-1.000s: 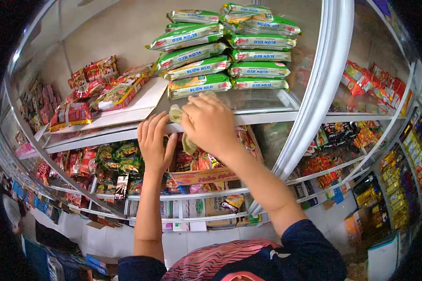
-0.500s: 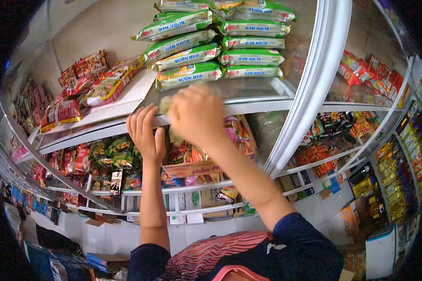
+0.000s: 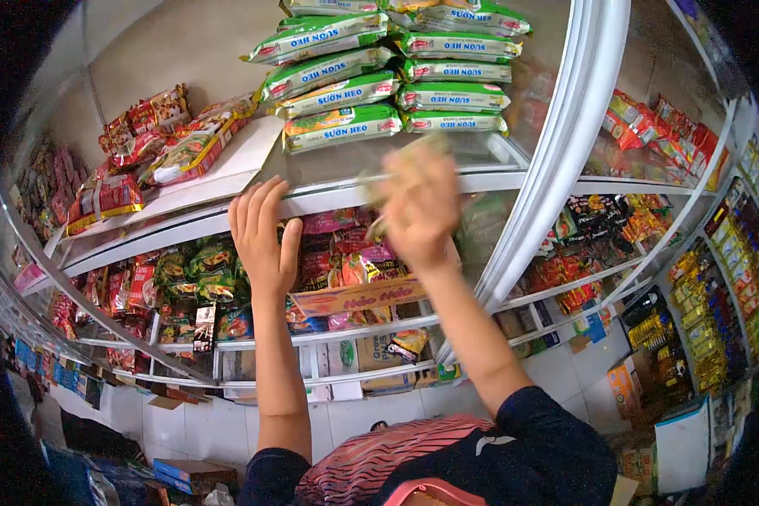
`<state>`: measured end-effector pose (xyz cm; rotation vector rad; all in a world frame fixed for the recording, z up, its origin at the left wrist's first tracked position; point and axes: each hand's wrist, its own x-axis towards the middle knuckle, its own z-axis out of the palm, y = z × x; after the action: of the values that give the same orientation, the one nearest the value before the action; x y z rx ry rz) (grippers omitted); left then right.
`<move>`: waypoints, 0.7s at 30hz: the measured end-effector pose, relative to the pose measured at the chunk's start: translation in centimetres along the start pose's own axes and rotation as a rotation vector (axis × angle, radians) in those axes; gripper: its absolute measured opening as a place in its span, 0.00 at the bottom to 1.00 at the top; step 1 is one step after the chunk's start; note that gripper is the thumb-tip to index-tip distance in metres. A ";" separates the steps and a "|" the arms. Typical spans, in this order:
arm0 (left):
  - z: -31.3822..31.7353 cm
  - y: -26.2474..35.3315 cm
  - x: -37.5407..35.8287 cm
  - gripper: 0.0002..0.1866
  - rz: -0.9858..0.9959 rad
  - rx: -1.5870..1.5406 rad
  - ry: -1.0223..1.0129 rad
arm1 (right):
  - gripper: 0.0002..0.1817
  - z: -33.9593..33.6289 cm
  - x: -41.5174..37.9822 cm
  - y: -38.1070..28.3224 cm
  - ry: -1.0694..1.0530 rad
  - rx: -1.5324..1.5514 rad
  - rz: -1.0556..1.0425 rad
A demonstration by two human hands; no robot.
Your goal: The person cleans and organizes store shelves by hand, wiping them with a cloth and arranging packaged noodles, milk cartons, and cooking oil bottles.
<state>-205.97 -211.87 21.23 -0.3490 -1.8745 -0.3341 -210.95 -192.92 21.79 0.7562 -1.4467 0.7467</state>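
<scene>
My left hand (image 3: 263, 240) lies with fingers stretched over the white metal front edge (image 3: 333, 196) of the glass shelf, beside a white board (image 3: 223, 185). My right hand (image 3: 426, 223), smeared by motion, grips a crumpled beige-green cloth (image 3: 420, 153) at the same edge, farther right. Just behind the cloth, two stacks of green and white noodle packs (image 3: 341, 126) stand on the shelf. Under the edge, an orange cardboard box (image 3: 358, 298) of pink and red packets is partly behind my right hand.
A thick white upright post (image 3: 557, 152) rises right of my right hand. Red noodle packs (image 3: 105, 202) lie on the left. Lower shelves hold green packets (image 3: 211, 270) and other goods. Curved metal rails (image 3: 261, 346) run along the front, above a tiled floor (image 3: 346, 422).
My right hand has swept to the right along the shelf edge with the cloth, away from my left hand. My left hand stays on the edge. More of the orange box now shows.
</scene>
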 end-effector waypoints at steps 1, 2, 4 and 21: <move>0.0 -0.1 0.0 0.20 -0.007 -0.012 0.001 | 0.07 0.6 -0.6 -0.7 -0.037 -0.017 -0.084; 0.0 -0.1 0.0 0.20 -0.002 -0.009 0.007 | 0.06 1.1 -1.3 -0.8 -0.075 -0.034 -0.164; -0.1 0.0 0.0 0.19 -0.014 0.006 -0.004 | 0.05 0.2 -1.5 1.2 -0.031 -0.050 -0.196; 0.0 -0.1 0.1 0.18 0.001 -0.008 0.013 | 0.05 -0.6 -2.1 1.2 0.055 -0.005 0.097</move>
<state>-206.03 -211.98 21.35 -0.3523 -1.8602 -0.3420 -211.54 -191.71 19.66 0.6611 -1.4426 0.8316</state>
